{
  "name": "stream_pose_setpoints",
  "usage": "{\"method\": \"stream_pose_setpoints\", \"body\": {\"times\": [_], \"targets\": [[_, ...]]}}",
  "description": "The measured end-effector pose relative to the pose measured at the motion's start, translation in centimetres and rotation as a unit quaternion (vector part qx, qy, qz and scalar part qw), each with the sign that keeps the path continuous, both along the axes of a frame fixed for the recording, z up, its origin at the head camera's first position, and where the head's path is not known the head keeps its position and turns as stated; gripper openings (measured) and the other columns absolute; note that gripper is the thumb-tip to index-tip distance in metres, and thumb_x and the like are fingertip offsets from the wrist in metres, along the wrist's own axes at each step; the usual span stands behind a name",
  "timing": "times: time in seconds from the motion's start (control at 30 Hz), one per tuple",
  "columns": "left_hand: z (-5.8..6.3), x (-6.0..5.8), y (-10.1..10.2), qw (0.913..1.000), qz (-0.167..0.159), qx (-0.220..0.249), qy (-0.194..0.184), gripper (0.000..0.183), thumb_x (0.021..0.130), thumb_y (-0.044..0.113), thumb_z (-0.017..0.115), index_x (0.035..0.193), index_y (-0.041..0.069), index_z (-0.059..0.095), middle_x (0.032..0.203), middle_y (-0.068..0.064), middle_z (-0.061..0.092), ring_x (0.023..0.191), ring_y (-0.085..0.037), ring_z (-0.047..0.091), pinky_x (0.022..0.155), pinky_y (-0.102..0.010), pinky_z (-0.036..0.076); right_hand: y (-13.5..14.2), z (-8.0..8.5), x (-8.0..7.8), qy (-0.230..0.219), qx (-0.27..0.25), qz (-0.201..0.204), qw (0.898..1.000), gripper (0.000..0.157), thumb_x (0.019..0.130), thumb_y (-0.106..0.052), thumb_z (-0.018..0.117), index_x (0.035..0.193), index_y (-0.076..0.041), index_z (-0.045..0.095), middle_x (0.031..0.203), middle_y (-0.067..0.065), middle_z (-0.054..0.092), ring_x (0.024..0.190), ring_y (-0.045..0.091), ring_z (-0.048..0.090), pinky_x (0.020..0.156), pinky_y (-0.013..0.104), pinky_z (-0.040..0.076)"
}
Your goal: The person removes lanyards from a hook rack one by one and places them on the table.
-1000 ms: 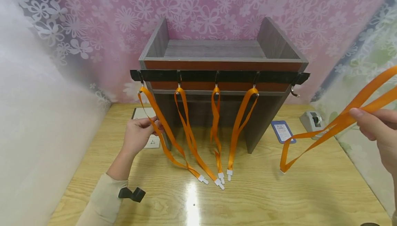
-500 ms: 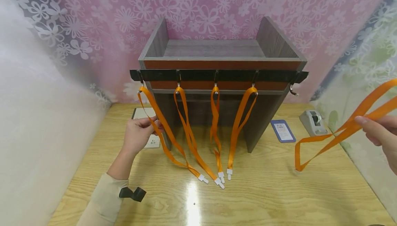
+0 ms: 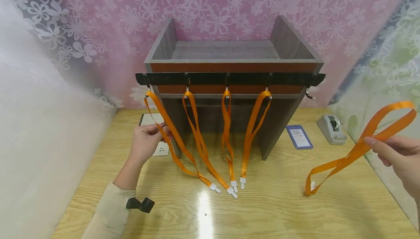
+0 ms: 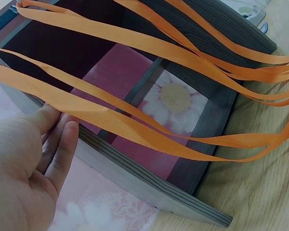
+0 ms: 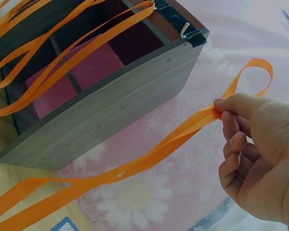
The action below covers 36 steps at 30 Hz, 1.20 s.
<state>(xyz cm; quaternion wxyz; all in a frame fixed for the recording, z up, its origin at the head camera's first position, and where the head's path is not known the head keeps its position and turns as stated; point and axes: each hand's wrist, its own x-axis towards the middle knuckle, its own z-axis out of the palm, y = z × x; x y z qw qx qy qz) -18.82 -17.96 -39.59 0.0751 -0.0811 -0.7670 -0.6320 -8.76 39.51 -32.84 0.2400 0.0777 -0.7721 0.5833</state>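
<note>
My right hand (image 3: 398, 157) pinches a loose orange lanyard (image 3: 357, 149) between thumb and fingers, at the right of the head view. Its loop stands above the hand, and its lower end hangs near the tabletop. In the right wrist view, the lanyard (image 5: 149, 159) stretches down to the left from my fingertips. On the left, my left hand (image 3: 147, 142) pinches the edge of the leftmost hanging lanyard (image 3: 170, 124); the left wrist view has thumb and fingers at that ribbon (image 4: 86, 108). Several orange lanyards with white clips hang from the hooks of a black rail (image 3: 210, 78).
The rail runs across the front of a grey wooden shelf (image 3: 226, 51). Its rightmost hook (image 3: 309, 93) carries no lanyard. A blue card holder (image 3: 299, 137) and a grey tape dispenser (image 3: 332, 129) lie at right. Papers (image 3: 161, 149) lie behind my left hand.
My right hand has come lower with its lanyard, whose whole loop now shows in the head view. The left hand has held its place on the leftmost lanyard.
</note>
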Motion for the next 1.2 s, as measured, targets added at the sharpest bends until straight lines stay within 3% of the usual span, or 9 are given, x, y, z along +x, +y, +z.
{"method": "stream_pose_setpoints", "body": {"times": [0.17,0.33,0.4,0.47,0.57,0.7,0.9,1.2], "targets": [[-0.1,-0.1,0.1,1.0,-0.004,0.007,0.003,0.029,0.095,0.015,0.07,0.107,-0.01,0.073,0.071,0.012,0.075,0.067,-0.009,0.074,0.065,-0.027,0.063,-0.4,-0.6,0.4,-0.011,0.088,-0.064,0.994,0.038,0.089,0.018,0.06,0.079,-0.015,0.074,0.05,-0.011,0.044,0.044,0.013,0.025,0.041,0.034,0.009],[-0.4,-0.3,0.1,0.9999,-0.005,0.014,0.004,0.03,0.094,0.016,0.071,0.11,-0.009,0.073,0.069,0.012,0.074,0.065,-0.01,0.073,0.064,-0.028,0.063,-0.7,-1.4,0.8,-0.026,0.059,-0.078,0.995,0.032,0.088,0.017,0.064,0.086,-0.011,0.078,0.052,-0.01,0.053,0.046,0.013,0.031,0.044,0.031,0.019],[-0.5,-0.3,0.1,0.9999,-0.004,0.015,0.006,0.03,0.095,0.017,0.07,0.11,-0.009,0.073,0.071,0.012,0.075,0.066,-0.01,0.074,0.066,-0.03,0.064,-0.7,-1.8,0.9,-0.018,0.012,-0.044,0.999,0.028,0.087,0.019,0.062,0.092,-0.003,0.078,0.062,-0.009,0.064,0.052,0.012,0.035,0.051,0.031,0.02],[-0.4,-0.3,0.2,0.9998,-0.004,0.018,0.005,0.031,0.095,0.018,0.07,0.109,-0.009,0.073,0.073,0.011,0.075,0.068,-0.011,0.074,0.067,-0.03,0.064,-0.7,-2.3,0.9,-0.01,-0.022,-0.022,0.999,0.026,0.087,0.021,0.061,0.093,0.002,0.078,0.067,-0.008,0.066,0.052,0.012,0.035,0.05,0.03,0.018],[-0.4,-0.4,0.2,0.9997,-0.006,0.022,0.006,0.033,0.095,0.019,0.07,0.11,-0.011,0.072,0.076,0.01,0.076,0.07,-0.011,0.075,0.07,-0.031,0.064,-0.5,-2.9,1.0,-0.04,-0.021,-0.039,0.998,0.027,0.091,0.014,0.063,0.1,-0.005,0.08,0.082,-0.018,0.073,0.055,0.004,0.044,0.043,0.021,0.024],[-0.5,-0.5,0.1,0.9997,-0.004,0.022,0.007,0.033,0.095,0.018,0.07,0.11,-0.011,0.072,0.075,0.008,0.076,0.069,-0.011,0.075,0.069,-0.03,0.064,-0.2,-3.5,1.1,-0.114,0.029,-0.094,0.989,0.024,0.092,0.002,0.068,0.097,-0.017,0.081,0.085,-0.025,0.073,0.063,-0.004,0.059,0.048,0.012,0.046],[-0.7,-0.2,0.1,0.9997,0.008,0.024,-0.003,0.032,0.094,0.019,0.071,0.109,-0.01,0.073,0.073,0.006,0.076,0.067,-0.014,0.075,0.066,-0.029,0.064,0.0,-4.7,1.0,-0.156,0.064,-0.115,0.979,0.015,0.091,-0.004,0.072,0.096,-0.015,0.082,0.08,-0.027,0.072,0.061,-0.002,0.058,0.048,0.013,0.049],[-0.7,-0.1,0.2,0.9994,0.005,0.034,0.004,0.032,0.095,0.014,0.07,0.112,-0.013,0.07,0.073,0.01,0.076,0.066,-0.011,0.074,0.064,-0.028,0.064,0.1,-6.9,1.0,-0.203,0.039,-0.109,0.972,0.018,0.092,-0.008,0.071,0.096,-0.022,0.082,0.076,-0.025,0.071,0.057,0.002,0.053,0.049,0.013,0.048]]}}
